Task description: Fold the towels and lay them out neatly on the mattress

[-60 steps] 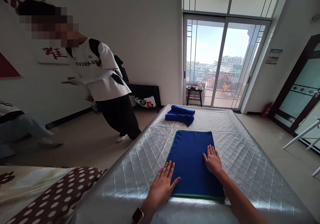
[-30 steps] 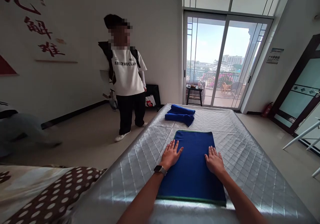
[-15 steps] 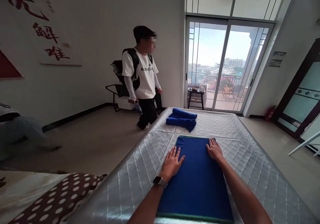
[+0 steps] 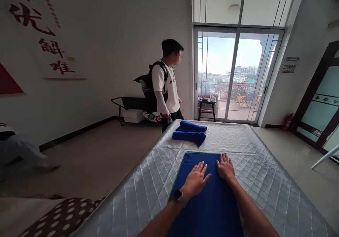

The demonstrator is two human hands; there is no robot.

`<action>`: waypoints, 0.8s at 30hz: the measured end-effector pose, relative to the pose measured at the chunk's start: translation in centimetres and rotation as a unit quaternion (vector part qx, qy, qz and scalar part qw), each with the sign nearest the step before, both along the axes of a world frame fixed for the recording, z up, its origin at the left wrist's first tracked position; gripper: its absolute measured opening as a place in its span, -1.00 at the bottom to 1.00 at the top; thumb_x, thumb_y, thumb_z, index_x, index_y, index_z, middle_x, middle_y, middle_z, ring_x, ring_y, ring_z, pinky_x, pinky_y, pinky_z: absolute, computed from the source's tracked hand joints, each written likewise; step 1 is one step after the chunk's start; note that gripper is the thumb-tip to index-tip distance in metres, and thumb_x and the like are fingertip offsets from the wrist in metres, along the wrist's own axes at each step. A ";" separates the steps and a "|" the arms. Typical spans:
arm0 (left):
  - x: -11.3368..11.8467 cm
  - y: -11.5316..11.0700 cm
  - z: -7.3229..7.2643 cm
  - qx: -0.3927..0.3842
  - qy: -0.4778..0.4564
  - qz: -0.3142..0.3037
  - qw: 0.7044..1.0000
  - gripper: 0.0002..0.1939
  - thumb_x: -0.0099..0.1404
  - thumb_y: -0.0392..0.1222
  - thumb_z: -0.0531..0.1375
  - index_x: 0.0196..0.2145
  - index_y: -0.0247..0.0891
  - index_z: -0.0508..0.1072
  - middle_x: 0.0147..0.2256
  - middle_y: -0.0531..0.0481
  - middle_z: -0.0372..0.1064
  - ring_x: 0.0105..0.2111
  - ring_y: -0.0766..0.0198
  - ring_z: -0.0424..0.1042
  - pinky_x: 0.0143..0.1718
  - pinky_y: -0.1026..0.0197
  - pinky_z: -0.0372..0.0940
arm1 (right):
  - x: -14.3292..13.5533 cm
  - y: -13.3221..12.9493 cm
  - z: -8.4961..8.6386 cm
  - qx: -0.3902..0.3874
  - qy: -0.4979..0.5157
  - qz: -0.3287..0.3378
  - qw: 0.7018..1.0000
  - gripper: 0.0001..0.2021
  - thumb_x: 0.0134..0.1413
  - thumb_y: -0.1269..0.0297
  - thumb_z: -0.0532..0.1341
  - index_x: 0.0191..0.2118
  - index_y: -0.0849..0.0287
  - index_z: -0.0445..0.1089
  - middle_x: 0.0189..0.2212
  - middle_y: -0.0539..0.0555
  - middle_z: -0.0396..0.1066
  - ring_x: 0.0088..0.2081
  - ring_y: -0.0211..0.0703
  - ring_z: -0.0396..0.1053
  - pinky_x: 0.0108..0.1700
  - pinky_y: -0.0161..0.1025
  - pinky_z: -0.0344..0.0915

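The left hand [image 4: 195,181] and right hand [image 4: 226,168] lie open on the blue cloth [image 4: 208,208], at six o'clock on the silver cover [image 4: 143,187] — apparently smoothing, where another stroke needs even pressure.

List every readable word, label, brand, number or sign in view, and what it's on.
"解" and "难": red, lower part of the wall scroll. The character above looks like "忧"; the top one is cut off, the small side column too small.
Shirt: lettering partly hidden, not readable.
Notice near the dark door: too small.
Printed bag: too small.
Blue cloth under the hands: no text seen.
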State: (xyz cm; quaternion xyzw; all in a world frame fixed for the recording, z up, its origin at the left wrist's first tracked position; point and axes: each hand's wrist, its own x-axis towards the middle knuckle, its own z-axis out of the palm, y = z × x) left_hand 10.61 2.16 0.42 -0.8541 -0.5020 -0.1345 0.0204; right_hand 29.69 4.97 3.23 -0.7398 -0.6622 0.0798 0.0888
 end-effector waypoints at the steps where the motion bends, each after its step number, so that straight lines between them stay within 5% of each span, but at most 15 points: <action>1: 1.4 0.9 0.1 -0.001 -0.002 -0.013 1.000 -0.35 0.48 0.16 -0.21 0.33 -0.23 0.22 0.35 -0.20 0.11 0.35 0.00 0.09 0.31 -0.13 0.10 | 0.0 0.0 0.0 0.001 0.001 0.003 1.000 -0.36 0.37 0.12 -0.19 0.44 0.38 -0.10 0.44 0.20 -0.14 0.45 -0.14 -0.26 0.40 -0.09 -0.31; 4: 4.5 3.7 0.0 -0.001 -0.002 -0.004 1.000 -0.41 0.50 0.10 -0.21 0.32 -0.13 0.23 0.33 -0.17 0.14 0.35 0.03 0.10 0.30 -0.15 0.10 | 0.1 -0.1 -0.1 0.006 0.006 0.008 1.000 -0.36 0.36 0.13 -0.18 0.43 0.39 -0.08 0.43 0.21 -0.12 0.45 -0.11 -0.24 0.40 -0.07 -0.29; 7: 5.1 5.5 -0.7 -0.011 0.003 0.020 1.000 -0.41 0.50 0.11 -0.23 0.32 -0.07 0.23 0.33 -0.13 0.15 0.34 0.03 0.11 0.30 -0.16 0.09 | 0.1 0.0 -0.4 0.009 0.009 0.004 1.000 -0.36 0.35 0.13 -0.17 0.43 0.36 -0.07 0.43 0.21 -0.11 0.45 -0.10 -0.23 0.40 -0.06 -0.27; 17: -7.1 8.2 -0.1 -0.067 0.023 0.180 0.981 -0.33 0.47 0.16 -0.26 0.38 -0.18 0.10 0.39 -0.19 -0.01 0.38 0.04 0.00 0.35 -0.13 -0.04 | -0.1 0.1 -0.6 0.018 0.018 -0.010 1.000 -0.34 0.35 0.11 -0.18 0.44 0.38 -0.11 0.42 0.21 -0.09 0.45 -0.11 -0.21 0.40 -0.08 -0.27; 24: -7.9 8.4 -0.5 -0.019 0.009 0.155 0.988 -0.29 0.45 0.20 -0.31 0.37 -0.17 0.11 0.33 -0.19 0.15 0.36 0.03 0.04 0.35 -0.14 -0.09 | -0.1 -0.1 -0.2 0.005 0.016 -0.012 1.000 -0.33 0.34 0.12 -0.17 0.44 0.42 -0.12 0.44 0.21 -0.16 0.45 -0.14 -0.28 0.41 -0.12 -0.30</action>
